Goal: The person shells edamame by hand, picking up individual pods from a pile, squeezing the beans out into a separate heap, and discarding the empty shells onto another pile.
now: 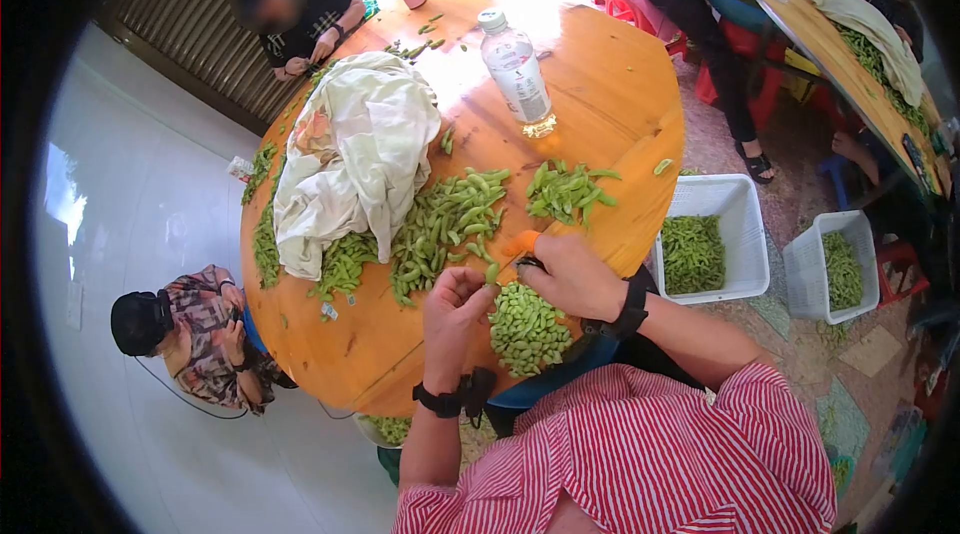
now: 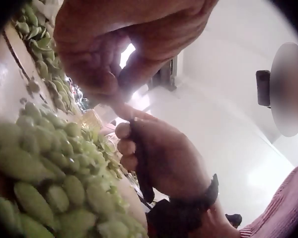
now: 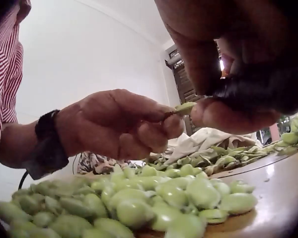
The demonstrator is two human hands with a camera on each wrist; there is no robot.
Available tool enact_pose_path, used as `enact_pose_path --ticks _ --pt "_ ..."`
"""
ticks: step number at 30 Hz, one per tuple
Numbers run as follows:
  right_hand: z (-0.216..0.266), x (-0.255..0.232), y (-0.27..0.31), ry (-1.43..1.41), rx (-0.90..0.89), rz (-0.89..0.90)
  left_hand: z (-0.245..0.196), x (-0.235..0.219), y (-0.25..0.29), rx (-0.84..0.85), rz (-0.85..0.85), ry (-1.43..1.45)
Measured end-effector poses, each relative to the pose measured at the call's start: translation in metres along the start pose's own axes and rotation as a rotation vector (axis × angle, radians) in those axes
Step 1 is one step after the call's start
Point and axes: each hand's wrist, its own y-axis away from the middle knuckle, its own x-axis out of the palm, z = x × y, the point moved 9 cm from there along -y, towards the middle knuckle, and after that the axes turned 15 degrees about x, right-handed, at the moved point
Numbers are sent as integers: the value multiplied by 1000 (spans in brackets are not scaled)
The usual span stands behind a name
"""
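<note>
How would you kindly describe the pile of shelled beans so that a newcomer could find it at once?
Start at the near wooden table and follow its edge to the red-striped shirt. The pile of shelled beans lies there, close by the left hand and right hand. Unlike the long green pods farther in, these are short, rounded, loose beans.

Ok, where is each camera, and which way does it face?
Head: on the head, facing forward and down at the table; left hand, right hand, shirt show.
Left wrist: on that wrist, facing beans and right hand; left hand on top.
Right wrist: on that wrist, facing beans and left hand; right hand top right.
Both wrist views share hands, beans and shirt.
</note>
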Motion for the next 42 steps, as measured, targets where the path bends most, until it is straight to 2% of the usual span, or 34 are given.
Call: enact_pose_path --ticks 3,5,10,15,17,25,27,28,30,31,33,36,40,42 --pt "3 -1 2 -116 16 9 -1 11 7 -36 16 30" --pt "-1 7 4 -76 35 98 0 14 9 -31 24 35" --pt "1 11 7 15 22 97 0 24 12 -30 53 71" --pt "-3 7 6 -73 88 101 2 17 13 1 -28 48" --pt "2 3 7 -82 12 34 -1 18 14 8 -22 20" --pt "5 7 10 18 -27 25 -5 18 16 118 -12 -94" --pt "8 10 11 82 -38 44 -18 20 17 235 1 -284" --pt "11 10 12 109 -20 56 -21 22 17 234 3 -284" --pt "15 12 14 137 -2 68 -48 36 20 499 91 -655" --pt "18 12 14 147 -12 68 -48 36 20 499 91 -655" --pt "19 13 14 157 -22 68 -63 47 27 726 137 -859" --pt "19 12 14 131 -35 84 -59 44 28 752 138 -794" --pt "15 11 12 89 -13 109 -45 35 27 711 125 -682" --pt "13 13 12 69 -15 114 -9 19 19 348 73 -312"
